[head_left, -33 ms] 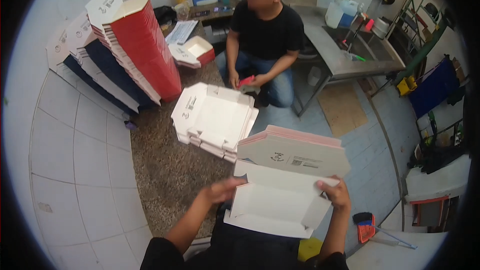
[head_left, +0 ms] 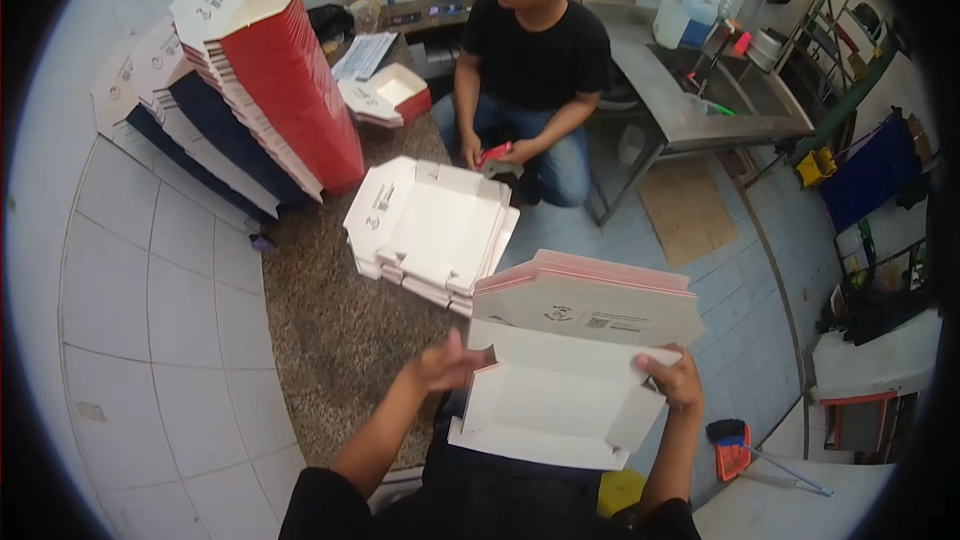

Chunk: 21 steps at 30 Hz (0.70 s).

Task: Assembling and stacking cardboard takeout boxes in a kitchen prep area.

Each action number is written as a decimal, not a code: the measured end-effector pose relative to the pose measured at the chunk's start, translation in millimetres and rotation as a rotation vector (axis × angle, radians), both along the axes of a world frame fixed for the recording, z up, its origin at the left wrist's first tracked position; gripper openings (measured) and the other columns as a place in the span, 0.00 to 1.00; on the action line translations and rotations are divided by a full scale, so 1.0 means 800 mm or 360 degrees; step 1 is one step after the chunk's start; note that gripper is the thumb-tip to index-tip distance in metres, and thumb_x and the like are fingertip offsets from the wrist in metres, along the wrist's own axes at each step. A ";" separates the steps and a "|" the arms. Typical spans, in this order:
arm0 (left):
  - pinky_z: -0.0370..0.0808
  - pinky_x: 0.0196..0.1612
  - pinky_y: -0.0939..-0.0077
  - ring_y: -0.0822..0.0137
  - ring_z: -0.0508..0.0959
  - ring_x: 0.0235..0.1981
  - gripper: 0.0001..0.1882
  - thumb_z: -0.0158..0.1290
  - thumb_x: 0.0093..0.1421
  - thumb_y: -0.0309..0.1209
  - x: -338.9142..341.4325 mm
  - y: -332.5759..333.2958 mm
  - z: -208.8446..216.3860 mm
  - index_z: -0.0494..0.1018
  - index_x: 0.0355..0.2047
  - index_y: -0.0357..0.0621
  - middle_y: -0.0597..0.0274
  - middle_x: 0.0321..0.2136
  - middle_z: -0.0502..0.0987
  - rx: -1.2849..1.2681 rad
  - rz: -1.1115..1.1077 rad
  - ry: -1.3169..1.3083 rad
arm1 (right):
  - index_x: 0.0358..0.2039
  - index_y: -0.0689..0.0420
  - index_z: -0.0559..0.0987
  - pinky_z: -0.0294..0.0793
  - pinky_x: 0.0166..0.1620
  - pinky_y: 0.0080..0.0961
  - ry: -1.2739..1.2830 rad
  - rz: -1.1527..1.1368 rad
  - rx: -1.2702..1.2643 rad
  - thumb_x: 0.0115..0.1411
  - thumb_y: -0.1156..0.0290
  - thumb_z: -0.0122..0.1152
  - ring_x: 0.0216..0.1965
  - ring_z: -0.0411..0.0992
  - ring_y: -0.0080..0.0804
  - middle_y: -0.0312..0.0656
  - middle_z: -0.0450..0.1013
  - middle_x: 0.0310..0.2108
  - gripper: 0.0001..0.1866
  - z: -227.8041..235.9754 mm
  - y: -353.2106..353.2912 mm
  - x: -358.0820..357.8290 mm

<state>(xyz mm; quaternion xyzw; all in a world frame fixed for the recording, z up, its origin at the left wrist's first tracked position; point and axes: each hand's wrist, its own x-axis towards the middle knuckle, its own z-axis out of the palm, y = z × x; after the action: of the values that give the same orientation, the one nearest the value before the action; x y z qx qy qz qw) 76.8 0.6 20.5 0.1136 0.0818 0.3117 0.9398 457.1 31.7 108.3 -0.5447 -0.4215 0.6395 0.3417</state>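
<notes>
A partly folded white cardboard box (head_left: 560, 400) is tilted in front of me. Its lid (head_left: 590, 310) stands up at the far side, with several pinkish cardboard layers behind it. My right hand (head_left: 677, 378) grips the box's right side, thumb on the inner face. At the left side flap, my left hand (head_left: 442, 365) has its thumb raised and fingers apart; whether the fingertips touch the flap is unclear. Beyond it, a short pile of folded white boxes (head_left: 440, 225) lies on the speckled stone counter (head_left: 330, 340).
A tall stack of red boxes (head_left: 295, 90) and dark blue ones (head_left: 225, 130) stands against the tiled wall. Ahead, a seated person (head_left: 535, 50) holds a red object. A steel sink (head_left: 740, 100) is at the far right; a dustpan (head_left: 733, 455) lies on the floor.
My left hand has shifted slightly up, its thumb lifting away from the flap. The box and my right hand stay almost in place.
</notes>
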 end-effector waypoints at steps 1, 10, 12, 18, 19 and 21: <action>0.58 0.64 0.57 0.55 0.64 0.61 0.51 0.58 0.53 0.57 0.007 0.017 0.001 0.49 0.66 0.38 0.51 0.59 0.65 -0.0025 0.0210 -0.0003 | 0.42 0.65 0.76 0.71 0.42 0.28 0.0106 0.0058 -0.0059 0.51 0.72 0.69 0.38 0.72 0.30 0.43 0.75 0.39 0.19 -0.001 0.006 0.003; 0.74 0.51 0.68 0.63 0.73 0.50 0.27 0.57 0.55 0.22 0.042 0.085 0.045 0.64 0.56 0.35 0.54 0.50 0.71 0.0314 0.0184 0.0962 | 0.41 0.66 0.76 0.72 0.38 0.26 0.0093 -0.0127 0.0031 0.51 0.70 0.69 0.35 0.73 0.30 0.43 0.75 0.35 0.19 -0.024 0.011 -0.011; 0.74 0.50 0.69 0.64 0.74 0.49 0.27 0.58 0.55 0.25 0.051 0.087 0.054 0.66 0.55 0.33 0.54 0.49 0.72 0.0304 0.0232 0.1142 | 0.41 0.66 0.76 0.72 0.37 0.26 0.0027 -0.0150 -0.0006 0.51 0.68 0.68 0.35 0.73 0.29 0.43 0.75 0.34 0.20 -0.018 0.009 -0.016; 0.74 0.50 0.68 0.63 0.75 0.49 0.24 0.57 0.57 0.25 0.050 0.083 0.038 0.66 0.54 0.33 0.53 0.49 0.73 0.0341 0.0263 0.1114 | 0.41 0.67 0.76 0.71 0.34 0.25 -0.0007 -0.0142 0.0192 0.52 0.66 0.67 0.32 0.72 0.29 0.44 0.75 0.32 0.21 -0.006 0.006 -0.011; 0.75 0.50 0.68 0.63 0.75 0.49 0.24 0.57 0.58 0.25 0.047 0.082 0.035 0.66 0.54 0.33 0.52 0.49 0.73 0.0382 0.0265 0.1055 | 0.42 0.66 0.76 0.71 0.36 0.25 -0.0013 -0.0046 0.0067 0.53 0.66 0.66 0.33 0.72 0.28 0.43 0.75 0.33 0.20 -0.012 0.005 0.004; 0.74 0.51 0.68 0.63 0.75 0.49 0.25 0.56 0.59 0.26 0.044 0.072 0.037 0.65 0.55 0.34 0.53 0.49 0.72 0.0355 0.0265 0.1058 | 0.43 0.66 0.76 0.72 0.37 0.25 -0.0025 0.0034 -0.0037 0.55 0.66 0.65 0.34 0.73 0.28 0.43 0.75 0.34 0.19 -0.016 0.002 0.013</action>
<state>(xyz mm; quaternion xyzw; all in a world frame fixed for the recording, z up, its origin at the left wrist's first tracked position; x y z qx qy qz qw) 112.3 58.4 50.2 0.3036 0.3575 0.3401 0.8151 467.4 33.4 95.3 -0.5492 -0.4224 0.6436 0.3252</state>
